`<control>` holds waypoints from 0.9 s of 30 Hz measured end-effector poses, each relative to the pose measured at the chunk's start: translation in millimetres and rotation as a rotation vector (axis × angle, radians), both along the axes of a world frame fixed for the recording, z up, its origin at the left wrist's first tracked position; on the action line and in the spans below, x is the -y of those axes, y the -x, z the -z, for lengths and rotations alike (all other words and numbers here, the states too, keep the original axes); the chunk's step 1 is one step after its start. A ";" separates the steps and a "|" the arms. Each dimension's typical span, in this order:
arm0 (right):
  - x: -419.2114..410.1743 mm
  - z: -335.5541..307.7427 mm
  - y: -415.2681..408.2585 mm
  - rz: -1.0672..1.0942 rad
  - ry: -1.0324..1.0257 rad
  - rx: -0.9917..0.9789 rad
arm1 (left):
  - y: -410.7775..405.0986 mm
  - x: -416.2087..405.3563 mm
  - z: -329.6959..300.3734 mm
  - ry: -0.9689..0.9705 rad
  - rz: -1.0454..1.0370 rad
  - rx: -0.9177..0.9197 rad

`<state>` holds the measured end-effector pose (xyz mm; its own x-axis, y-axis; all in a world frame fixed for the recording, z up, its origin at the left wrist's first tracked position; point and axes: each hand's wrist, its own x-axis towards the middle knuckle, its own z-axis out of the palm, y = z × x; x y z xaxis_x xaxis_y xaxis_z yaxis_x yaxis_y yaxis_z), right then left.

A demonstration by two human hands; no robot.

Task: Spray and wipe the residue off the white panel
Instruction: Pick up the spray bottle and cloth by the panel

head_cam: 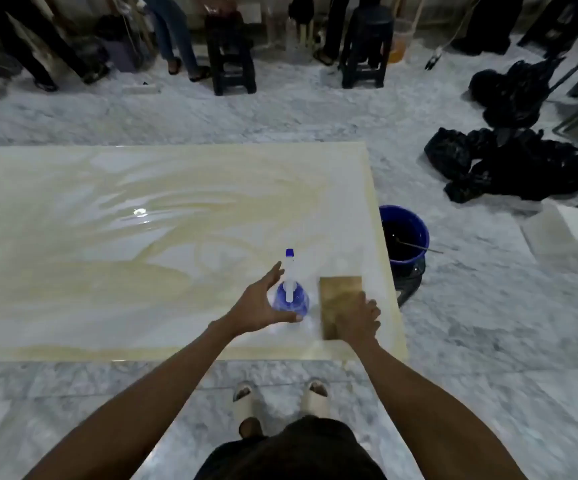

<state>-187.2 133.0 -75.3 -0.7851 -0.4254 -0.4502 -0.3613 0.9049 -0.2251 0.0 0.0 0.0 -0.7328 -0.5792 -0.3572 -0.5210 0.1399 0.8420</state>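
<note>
Centrally, spray bottle [290, 295] between hands, sponge [340, 304] under right

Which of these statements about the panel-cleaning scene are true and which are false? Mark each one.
1. The spray bottle stands upright on the panel. True.
2. The right hand rests on the sponge. True.
3. The left hand has lifted the bottle clear of the panel. False: the bottle stands on the panel, with the hand open round it.
4. The bucket sits on the panel. False: it is on the floor beside the panel's right edge.
5. Yellowish residue streaks show on the panel. True.
</note>
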 end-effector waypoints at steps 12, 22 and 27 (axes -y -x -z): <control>16.7 -8.4 23.5 0.079 0.280 0.296 | 59.2 -44.3 11.9 0.156 -0.520 -0.275; 15.7 -65.9 57.4 0.409 0.807 0.932 | 89.9 -20.7 14.7 0.244 -0.664 -0.455; 33.9 -127.0 81.2 0.373 0.883 0.919 | 79.1 17.9 -22.2 0.146 -0.431 -0.489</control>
<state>-268.4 99.2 51.7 -0.4784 -0.6743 -0.5626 0.4743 0.3408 -0.8117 -79.1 -17.9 22.2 -0.4824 -0.8738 0.0615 -0.1192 0.1350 0.9836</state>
